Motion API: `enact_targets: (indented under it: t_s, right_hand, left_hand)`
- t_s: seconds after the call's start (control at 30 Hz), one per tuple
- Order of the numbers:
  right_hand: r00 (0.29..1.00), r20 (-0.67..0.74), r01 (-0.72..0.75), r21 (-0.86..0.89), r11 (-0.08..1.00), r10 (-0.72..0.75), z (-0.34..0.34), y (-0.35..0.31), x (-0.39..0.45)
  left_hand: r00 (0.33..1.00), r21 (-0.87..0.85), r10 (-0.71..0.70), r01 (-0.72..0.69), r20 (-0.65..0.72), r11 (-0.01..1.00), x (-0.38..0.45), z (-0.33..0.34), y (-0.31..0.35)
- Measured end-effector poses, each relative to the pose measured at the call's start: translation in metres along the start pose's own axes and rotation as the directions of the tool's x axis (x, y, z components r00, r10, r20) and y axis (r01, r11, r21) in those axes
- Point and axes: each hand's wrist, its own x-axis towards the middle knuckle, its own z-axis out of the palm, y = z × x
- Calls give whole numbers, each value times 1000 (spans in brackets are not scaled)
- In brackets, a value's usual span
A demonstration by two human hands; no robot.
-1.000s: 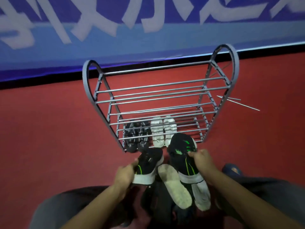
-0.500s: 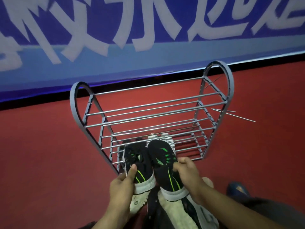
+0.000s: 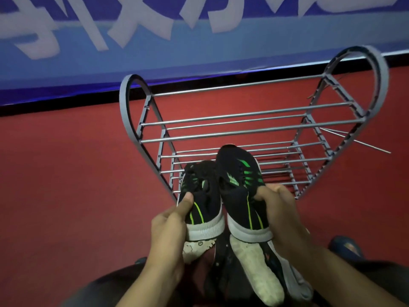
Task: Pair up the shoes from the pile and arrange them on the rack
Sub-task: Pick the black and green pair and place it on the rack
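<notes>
Low in the centre of the frame, in the head view, 2 black sneakers with green markings are held side by side, toes pointing up and away toward the rack (image 3: 254,117). The left shoe (image 3: 202,200) is gripped at its heel by the left hand (image 3: 170,231), thumb pressed on the upper and fingers curled beneath. The right shoe (image 3: 242,191) is gripped by the right hand (image 3: 278,216), fingers wrapped over its outer side near the collar. Both shoes are lifted clear of the floor and overlap the rack's lower front bars in the frame; whether they touch the bars cannot be told.

As a judgement, 1 pair has been matched and is about to be placed, but is not yet set down. The upper tiers visible are bare; the lower tier is largely hidden behind the held shoes. At the bottom centre, more shoes (image 3: 254,269) remain in a pile, pale soles turned up, so pairing is judged unfinished. Both forearms enter from the bottom edge and converge toward the rack, wrists roughly level.
</notes>
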Motion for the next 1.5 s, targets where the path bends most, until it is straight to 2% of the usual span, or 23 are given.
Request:
enact_targets:
  t_s: [0.1,0.27,0.33,0.47,0.53,0.6,0.63,0.7,0.73,0.8,0.9,0.93,1.03,1.07,1.17,1.2,1.23,1.3,1.33,1.37,1.4,1.5]
  right_hand:
    - [1000,16,21,-40,999,-21,13,-9,20]
    - [996,8,92,-17,996,-92,47,-21,69]
    - [994,-2,111,-18,994,-111,59,-26,96]
    - [982,-99,154,-90,984,-163,68,-28,153]
    - [974,-130,170,-118,978,-185,63,-29,177]
    - [972,-135,154,-245,957,-191,49,-23,200]
    - [971,-138,136,-362,922,-197,40,-17,209]
    - [967,-125,102,-612,785,-223,22,-2,221]
    - [958,-109,125,-673,729,-265,16,4,220]
    - [928,-87,195,-715,671,-362,14,12,206]
    - [926,19,275,-721,636,-378,22,12,181]
    - [932,88,292,-758,583,-353,24,10,175]
    - [931,253,325,-902,283,-262,22,6,171]
    - [928,251,323,-909,262,-275,21,5,172]
    - [913,181,327,-863,386,-367,30,3,170]
    - [905,180,341,-848,405,-386,39,2,168]
    - [899,190,359,-836,415,-395,50,3,165]
    - [890,249,408,-809,422,-383,73,8,157]
    - [882,296,437,-806,399,-368,84,14,153]
    - [872,336,460,-812,360,-356,92,21,151]
    - [865,362,473,-819,325,-347,98,26,151]
    - [864,362,476,-815,331,-351,108,27,155]
  left_hand:
    - [994,12,104,-104,9,994,15,0,13]
    - [987,12,143,-143,-72,990,87,7,24]
    - [986,-15,159,-159,-47,987,112,10,32]
    - [961,39,267,-265,-73,964,157,10,39]
    - [961,29,263,-262,-82,965,180,3,36]
    - [961,100,252,-242,-112,965,200,-6,33]
    - [960,166,248,-226,-131,960,210,-11,30]
    - [951,252,256,-209,-173,945,221,-16,26]
    - [942,270,281,-227,-182,936,222,-15,23]
    - [923,321,332,-260,-197,911,218,-11,20]
    - [892,409,397,-287,-214,866,217,-7,24]
    - [891,409,408,-302,-199,861,218,-7,26]
    - [898,371,394,-304,-197,878,222,-4,33]
    - [893,383,403,-307,-200,871,223,-3,33]
    - [933,484,333,-230,-137,844,223,-1,29]
    - [948,544,307,-217,-80,811,221,0,26]
    - [952,652,307,-223,-15,724,217,0,26]
    - [933,883,348,-238,91,405,212,-2,23]
    - [905,924,401,-264,140,275,211,-2,21]
    - [875,928,452,-298,173,222,210,-3,19]
    - [846,916,499,-334,188,222,208,-3,18]
    - [773,887,604,-402,196,227,208,0,14]
